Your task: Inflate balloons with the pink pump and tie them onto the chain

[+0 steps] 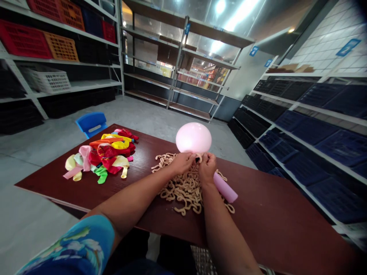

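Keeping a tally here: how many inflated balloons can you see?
1: the pale pink balloon, just beyond the left hand and right hand. The heap of balloons at left looks limp; I see no others inflated.

1. A grey floor is partly covered by a dark reddish-brown tabletop, beside which a blue chair is placed.
2. On the left, red, orange and white crates are held by white shelving.
3. At the back, a tall rack is seen; above it, bright light is reflected.
4. On the right, dark crates are shelved near a white gridded wall.
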Tool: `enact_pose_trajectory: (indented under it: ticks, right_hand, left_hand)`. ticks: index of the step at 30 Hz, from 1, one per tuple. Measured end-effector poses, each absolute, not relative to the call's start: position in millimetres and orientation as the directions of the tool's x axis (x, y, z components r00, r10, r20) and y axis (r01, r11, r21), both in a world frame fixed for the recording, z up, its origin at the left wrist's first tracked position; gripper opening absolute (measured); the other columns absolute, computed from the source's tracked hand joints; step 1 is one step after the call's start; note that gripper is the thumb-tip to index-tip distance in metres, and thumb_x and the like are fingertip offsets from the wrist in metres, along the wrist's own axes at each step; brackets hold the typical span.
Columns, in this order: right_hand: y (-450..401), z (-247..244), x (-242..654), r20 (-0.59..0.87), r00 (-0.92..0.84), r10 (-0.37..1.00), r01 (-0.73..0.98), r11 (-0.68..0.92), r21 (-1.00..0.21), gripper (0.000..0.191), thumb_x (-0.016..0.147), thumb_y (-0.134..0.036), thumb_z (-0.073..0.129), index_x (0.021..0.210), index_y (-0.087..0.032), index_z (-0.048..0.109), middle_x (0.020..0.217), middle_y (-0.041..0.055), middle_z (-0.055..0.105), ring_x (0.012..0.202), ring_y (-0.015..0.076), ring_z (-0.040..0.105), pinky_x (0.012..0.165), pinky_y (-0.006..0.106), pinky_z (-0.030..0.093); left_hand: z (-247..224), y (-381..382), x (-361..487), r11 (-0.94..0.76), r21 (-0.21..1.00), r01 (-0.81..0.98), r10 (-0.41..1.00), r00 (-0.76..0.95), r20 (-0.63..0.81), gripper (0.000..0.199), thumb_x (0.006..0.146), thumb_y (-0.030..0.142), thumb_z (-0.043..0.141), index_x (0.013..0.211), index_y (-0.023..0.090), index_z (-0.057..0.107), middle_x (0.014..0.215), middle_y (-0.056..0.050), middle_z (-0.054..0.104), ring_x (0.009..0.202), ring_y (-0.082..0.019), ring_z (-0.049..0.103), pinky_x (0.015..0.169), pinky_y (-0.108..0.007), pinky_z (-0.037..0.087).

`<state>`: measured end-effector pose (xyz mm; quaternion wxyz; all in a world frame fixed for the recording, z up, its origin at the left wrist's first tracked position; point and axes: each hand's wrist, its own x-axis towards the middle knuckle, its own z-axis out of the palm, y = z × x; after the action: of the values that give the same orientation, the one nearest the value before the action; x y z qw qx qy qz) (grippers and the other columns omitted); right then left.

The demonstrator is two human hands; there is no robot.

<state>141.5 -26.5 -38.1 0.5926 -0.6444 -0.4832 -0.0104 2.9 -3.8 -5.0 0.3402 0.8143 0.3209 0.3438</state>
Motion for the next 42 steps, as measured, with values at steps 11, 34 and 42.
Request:
enact_pose_trajectory:
  ticks: [11, 34, 42]
  right_hand:
    - [-32, -38, 122, 0.761, 0.143, 0.633, 0.847, 0.319, -0.424, 0.019, 0.083, -0.025, 0.041, 0.096, -0.017, 0.052, 0.090, 0.0078, 0.055, 0.089, 0.0181, 0.050, 0.081, 0.034, 0.042]
    - [-29, -45, 122, 0.713, 0.083, 0.696, 0.849, 0.325, -0.417, 0.016, 0.080, -0.022, 0.041, 0.087, -0.020, 0.055, 0.087, 0.0056, 0.057, 0.084, 0.0185, 0.052, 0.077, 0.033, 0.043]
    - [-29, -45, 121, 0.706, 0.052, 0.707, 0.858, 0.331, -0.394, 0.016, 0.080, -0.020, 0.042, 0.088, -0.021, 0.056, 0.088, 0.0048, 0.057, 0.085, 0.0183, 0.054, 0.076, 0.031, 0.044]
  left_hand:
    - [-20, 33, -10, -0.300, 0.762, 0.573, 0.953, 0.205, 0.221, 0.046, 0.085, 0.049, 0.033, 0.085, 0.016, 0.066, 0.085, -0.009, 0.066, 0.076, -0.018, 0.058, 0.068, -0.024, 0.040]
    - [16, 72, -149, -0.090, 0.372, 0.924, 0.980, 0.017, 0.196, 0.030, 0.080, 0.034, 0.047, 0.091, 0.019, 0.070, 0.095, -0.012, 0.066, 0.088, -0.023, 0.060, 0.078, -0.030, 0.043]
    - [18, 118, -220, 0.162, 0.317, 0.934, 0.976, -0.199, 0.085, 0.054, 0.069, 0.024, 0.065, 0.122, 0.024, 0.055, 0.118, -0.010, 0.059, 0.101, -0.024, 0.057, 0.078, -0.026, 0.045]
